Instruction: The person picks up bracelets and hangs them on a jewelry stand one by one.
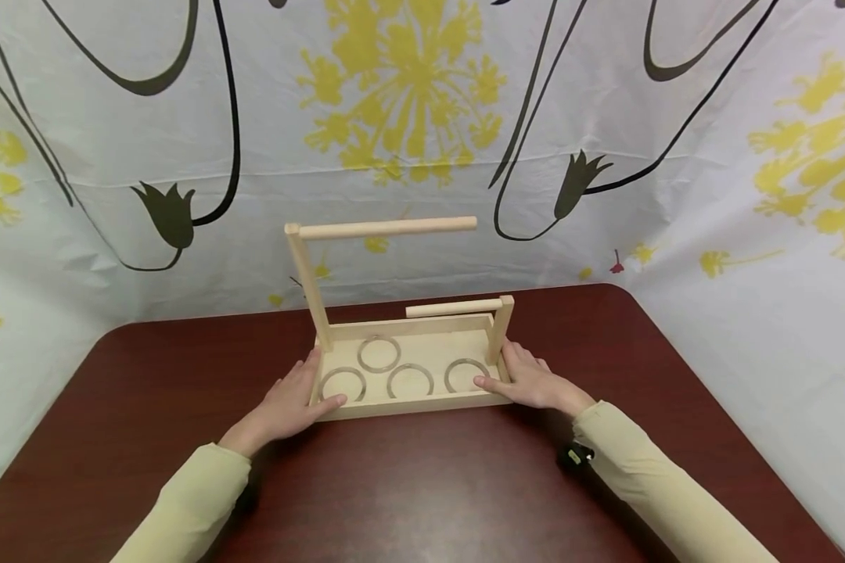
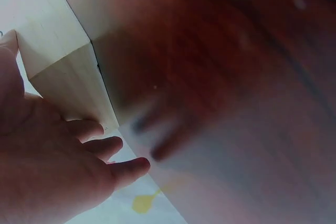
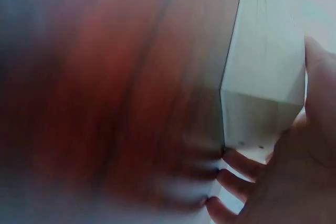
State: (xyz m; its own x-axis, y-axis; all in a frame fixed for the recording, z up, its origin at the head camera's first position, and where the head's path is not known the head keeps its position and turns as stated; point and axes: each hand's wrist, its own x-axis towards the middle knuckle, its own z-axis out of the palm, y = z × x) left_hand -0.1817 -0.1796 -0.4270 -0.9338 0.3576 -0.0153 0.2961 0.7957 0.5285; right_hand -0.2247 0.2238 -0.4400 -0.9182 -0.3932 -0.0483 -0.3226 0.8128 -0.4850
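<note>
A shallow wooden tray (image 1: 415, 405) lies on the table in the head view, with a tall post (image 1: 310, 289) and long rod (image 1: 394, 227) at its left end. A shorter post (image 1: 501, 330) with a rod (image 1: 451, 309) rises at the right end. Several clear rings, one at the back (image 1: 379, 371), lie flat inside. My left hand (image 1: 292, 399) grips the tray's left end, thumb over the front wall. My right hand (image 1: 538, 383) holds the right end the same way. Both wrist views show fingers along the tray's end walls (image 2: 76, 85) (image 3: 257, 119).
The dark reddish-brown table (image 1: 422, 485) has a glossy top and a rounded far right corner. Behind and beside it hangs a white curtain (image 1: 267, 156) with yellow and dark floral prints. A small black device (image 1: 576, 455) sits beneath the right sleeve.
</note>
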